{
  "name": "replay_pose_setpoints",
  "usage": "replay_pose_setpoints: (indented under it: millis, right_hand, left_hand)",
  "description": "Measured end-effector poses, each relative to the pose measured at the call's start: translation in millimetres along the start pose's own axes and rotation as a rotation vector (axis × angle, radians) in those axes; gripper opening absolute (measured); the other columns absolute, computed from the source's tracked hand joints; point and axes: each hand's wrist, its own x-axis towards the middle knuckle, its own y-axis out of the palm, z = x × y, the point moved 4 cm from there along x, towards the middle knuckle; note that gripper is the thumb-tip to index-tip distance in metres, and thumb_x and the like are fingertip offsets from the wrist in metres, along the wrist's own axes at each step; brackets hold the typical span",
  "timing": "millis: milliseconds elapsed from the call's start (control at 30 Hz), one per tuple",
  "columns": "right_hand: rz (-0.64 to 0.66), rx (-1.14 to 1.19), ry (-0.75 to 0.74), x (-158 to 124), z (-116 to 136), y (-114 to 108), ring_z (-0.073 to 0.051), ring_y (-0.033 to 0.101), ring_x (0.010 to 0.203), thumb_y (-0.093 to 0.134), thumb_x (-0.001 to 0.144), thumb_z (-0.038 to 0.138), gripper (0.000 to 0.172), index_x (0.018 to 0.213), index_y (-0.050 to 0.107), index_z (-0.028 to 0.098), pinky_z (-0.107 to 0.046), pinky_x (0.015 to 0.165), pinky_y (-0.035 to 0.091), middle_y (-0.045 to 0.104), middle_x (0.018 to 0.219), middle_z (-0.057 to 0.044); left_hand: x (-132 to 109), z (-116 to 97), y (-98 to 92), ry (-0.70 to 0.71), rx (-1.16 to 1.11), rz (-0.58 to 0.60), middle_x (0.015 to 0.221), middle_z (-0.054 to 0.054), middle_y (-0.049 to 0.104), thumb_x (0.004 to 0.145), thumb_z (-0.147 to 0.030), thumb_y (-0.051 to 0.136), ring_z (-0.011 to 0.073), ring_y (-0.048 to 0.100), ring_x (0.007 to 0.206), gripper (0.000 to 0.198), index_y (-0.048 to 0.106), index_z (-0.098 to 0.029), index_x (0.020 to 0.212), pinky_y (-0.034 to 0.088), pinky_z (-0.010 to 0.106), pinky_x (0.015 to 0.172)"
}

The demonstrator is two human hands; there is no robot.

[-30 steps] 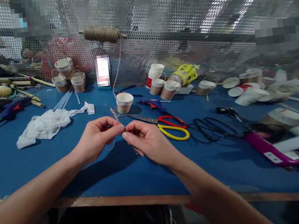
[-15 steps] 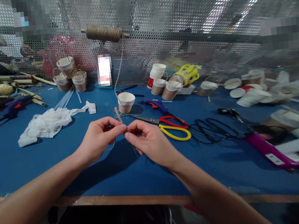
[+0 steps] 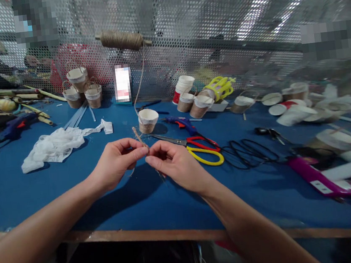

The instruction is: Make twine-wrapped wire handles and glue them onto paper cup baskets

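My left hand (image 3: 117,161) and my right hand (image 3: 174,163) meet fingertip to fingertip above the blue table (image 3: 74,189). Both pinch a short piece of brown jute twine (image 3: 138,136), whose frayed end sticks up between the thumbs. More thin strands hang below the fingers. A paper cup wrapped in twine (image 3: 147,121) stands just beyond the hands. From it a strand runs up to the twine spool (image 3: 121,40) mounted on the perforated screen. Red and yellow scissors (image 3: 201,149) lie right of my right hand.
White cloth (image 3: 55,145) lies at the left, with finished twine cups (image 3: 82,90) and a blue glue gun (image 3: 16,124) behind. Another glue gun (image 3: 182,123), stacked cups (image 3: 186,90), a black cable (image 3: 247,153), small scissors (image 3: 269,132) and a magenta tool (image 3: 321,176) crowd the right. A person works behind the mesh.
The hands stay together and shift only slightly; the twine end between the thumbs wobbles a little.
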Motion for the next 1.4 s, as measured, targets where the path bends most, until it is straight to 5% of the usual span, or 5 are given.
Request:
replay_pose_setpoints:
  millis: [167,367,967,1267,1400]
  right_hand:
    - [-0.052,-0.108,-0.034,-0.4,1.2,-1.7,-0.008,0.045,0.058,0.055,0.076,0.025,0.01,0.072,0.052,0.016,-0.022,0.053,0.039,0.051,0.066,0.002]
    - [0.221,0.216,0.102,-1.9,-2.4,2.6,-0.004,0.042,0.043,0.052,0.079,0.033,0.016,0.079,0.05,0.017,-0.018,0.039,0.035,0.048,0.063,0.004]
    - [-0.094,-0.174,-0.06,-1.2,-1.2,0.3,-0.008,0.042,0.056,0.052,0.078,0.025,0.011,0.074,0.055,0.016,-0.021,0.049,0.035,0.052,0.065,0.001]
    - [0.172,0.305,0.104,-1.9,-2.3,3.0,-0.004,0.043,0.04,0.053,0.078,0.027,0.011,0.078,0.048,0.017,-0.018,0.037,0.034,0.049,0.06,0.005]
    - [0.127,0.249,0.072,-0.4,-2.5,2.3,-0.003,0.043,0.04,0.055,0.077,0.026,0.012,0.076,0.048,0.016,-0.017,0.038,0.035,0.05,0.061,0.006]
  left_hand:
    - [-0.2,0.2,-0.4,-0.011,-0.001,-0.016,0.057,-0.003,0.054,0.063,-0.021,0.069,0.0019,0.037,0.042,0.016,0.057,-0.012,0.062,0.026,0.016,0.039]
    - [-1.7,-0.3,2.4,-0.031,-0.066,0.111,0.064,0.0,0.059,0.066,-0.022,0.068,0.0026,0.041,0.044,0.013,0.058,-0.013,0.065,0.027,0.017,0.039]
    - [-1.4,0.9,0.7,0.021,0.005,-0.036,0.058,-0.003,0.058,0.062,-0.015,0.07,0.0012,0.039,0.043,0.013,0.057,-0.012,0.063,0.027,0.016,0.04]
    - [-2.3,0.5,2.2,-0.025,-0.093,0.092,0.057,-0.003,0.055,0.065,-0.022,0.069,0.0025,0.038,0.042,0.015,0.056,-0.014,0.063,0.027,0.017,0.038]
    - [-1.3,0.4,1.0,-0.045,-0.072,0.049,0.054,-0.004,0.053,0.064,-0.022,0.069,0.0022,0.038,0.041,0.016,0.056,-0.014,0.063,0.025,0.017,0.038]
